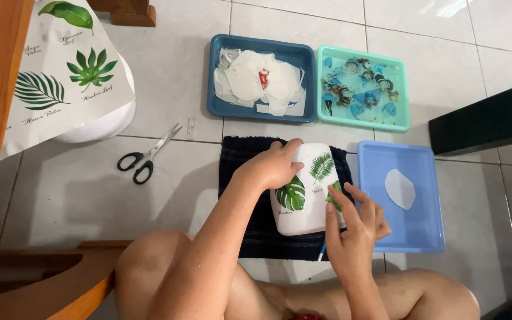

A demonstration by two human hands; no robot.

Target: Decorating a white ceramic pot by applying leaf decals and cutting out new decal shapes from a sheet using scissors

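- Two hands work on one white container (303, 195) that lies on its side on a dark towel (256, 231) spread over the tiled floor (167, 106).
- Right hand (354, 228): fingers (334, 204) are pinched narrow on a small green leaf decal (333, 197), held against the container's right side.
- Left hand (274, 166): fingers are curled over the container's upper left edge, gripping it.
- Container face: one broad green leaf decal (291, 194) and one feathery palm decal (322, 166) are already stuck on.
- Just right of the towel: a light blue tray (428, 231) with a pale cut-out piece (400, 188).
- Beyond the towel: a dark blue tray (220, 106) of white backing scraps, and beside it a teal tray (401, 121) of water with soaking decals.
- Left of the towel: black-handled scissors (148, 155) on the floor, near a sheet of leaf decals (60, 71) draped over a white tub.
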